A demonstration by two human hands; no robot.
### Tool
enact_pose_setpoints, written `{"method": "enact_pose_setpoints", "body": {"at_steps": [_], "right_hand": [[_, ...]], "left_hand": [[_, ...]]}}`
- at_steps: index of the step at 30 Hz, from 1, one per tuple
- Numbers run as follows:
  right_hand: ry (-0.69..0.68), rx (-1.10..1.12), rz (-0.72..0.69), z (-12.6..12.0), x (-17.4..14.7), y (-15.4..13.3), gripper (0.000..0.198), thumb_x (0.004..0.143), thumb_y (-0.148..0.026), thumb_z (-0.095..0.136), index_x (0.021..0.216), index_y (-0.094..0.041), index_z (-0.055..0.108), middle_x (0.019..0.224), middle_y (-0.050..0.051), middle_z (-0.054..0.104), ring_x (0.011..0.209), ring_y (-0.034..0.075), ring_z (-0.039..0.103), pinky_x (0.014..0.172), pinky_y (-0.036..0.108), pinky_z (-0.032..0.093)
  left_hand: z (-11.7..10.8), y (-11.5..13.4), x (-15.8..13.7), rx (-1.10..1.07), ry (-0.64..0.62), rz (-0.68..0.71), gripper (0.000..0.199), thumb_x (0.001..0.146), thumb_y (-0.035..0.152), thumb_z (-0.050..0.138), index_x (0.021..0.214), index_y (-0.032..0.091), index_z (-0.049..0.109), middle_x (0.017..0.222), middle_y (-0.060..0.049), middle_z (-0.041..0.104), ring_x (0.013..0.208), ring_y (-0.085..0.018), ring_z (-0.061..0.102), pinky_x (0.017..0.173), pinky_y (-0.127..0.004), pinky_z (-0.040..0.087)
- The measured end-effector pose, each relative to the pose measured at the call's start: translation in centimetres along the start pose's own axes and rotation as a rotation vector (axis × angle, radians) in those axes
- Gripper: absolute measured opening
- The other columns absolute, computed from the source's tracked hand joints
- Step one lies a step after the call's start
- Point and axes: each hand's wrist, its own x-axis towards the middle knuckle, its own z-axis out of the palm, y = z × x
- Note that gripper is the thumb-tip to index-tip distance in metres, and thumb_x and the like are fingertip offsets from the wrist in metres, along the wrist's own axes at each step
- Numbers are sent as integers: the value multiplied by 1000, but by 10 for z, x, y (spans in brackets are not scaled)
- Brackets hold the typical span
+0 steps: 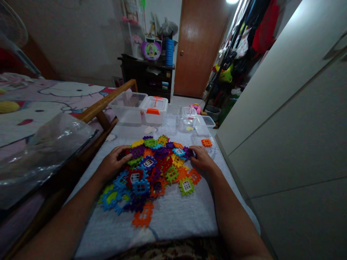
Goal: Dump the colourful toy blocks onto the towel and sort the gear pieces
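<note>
A heap of colourful plastic interlocking building tiles (162, 164) lies on the cloth-covered table (179, 216). Some tiles have window-like grids. At the heap's left edge is my left hand (116, 160), thumb and fingers apart, touching the tiles by a purple one (137, 151). My right hand (201, 158) rests against the opposite edge, its fingers slightly curled at a purple tile (187, 153); it grips nothing that I can see. A green tile with a white window (186, 185) and an orange tile (143, 216) lie at the near side.
Behind the heap stand an open clear bin (127, 108), a lidded box with orange latches (154, 110) and smaller clear containers (189, 115). One orange tile (206, 143) lies apart at right. A wooden bed rail (105, 103) borders the left, a pale cabinet (284, 144) the right.
</note>
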Motion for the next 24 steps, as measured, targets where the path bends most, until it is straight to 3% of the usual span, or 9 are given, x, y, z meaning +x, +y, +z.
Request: {"method": "enact_pose_setpoints", "body": {"at_steps": [5, 10, 13, 17, 24], "right_hand": [[80, 74, -11, -6, 0, -1, 25, 83, -17, 56, 103, -20, 71, 106, 9, 73, 102, 23, 63, 98, 38, 43], [320, 270, 193, -15, -2, 5, 25, 88, -29, 51, 99, -19, 72, 95, 8, 73, 88, 22, 65, 84, 35, 49], [396, 419, 288, -22, -5, 15, 27, 85, -36, 52, 98, -20, 69, 93, 6, 71, 83, 20, 64, 77, 33, 50], [332, 455, 367, -33, -12, 26, 25, 81, -37, 51, 89, -20, 68, 82, 4, 68, 75, 19, 61, 69, 31, 49], [231, 284, 422, -40, -17, 32, 20, 79, -30, 52, 77, -19, 68, 78, 6, 69, 73, 20, 62, 65, 30, 47]], "left_hand": [[0, -1, 1, -4, 1, -1, 58, 80, 65, 54, 115, 19, 65, 127, -10, 62, 120, -30, 58, 111, -44, 40], [2, -2, 1, -13, -1, -9, 59, 80, 65, 54, 115, 19, 64, 128, -10, 61, 121, -30, 57, 112, -44, 39], [1, -2, 0, -8, -5, -15, 58, 80, 65, 54, 116, 20, 64, 128, -10, 61, 121, -30, 57, 111, -43, 39], [1, -2, 0, -19, -9, -11, 56, 81, 64, 55, 115, 21, 63, 127, -10, 61, 121, -30, 57, 111, -45, 39], [0, 2, -1, -19, 0, -13, 55, 80, 65, 55, 113, 22, 64, 127, -10, 63, 120, -30, 58, 111, -46, 40]]}}
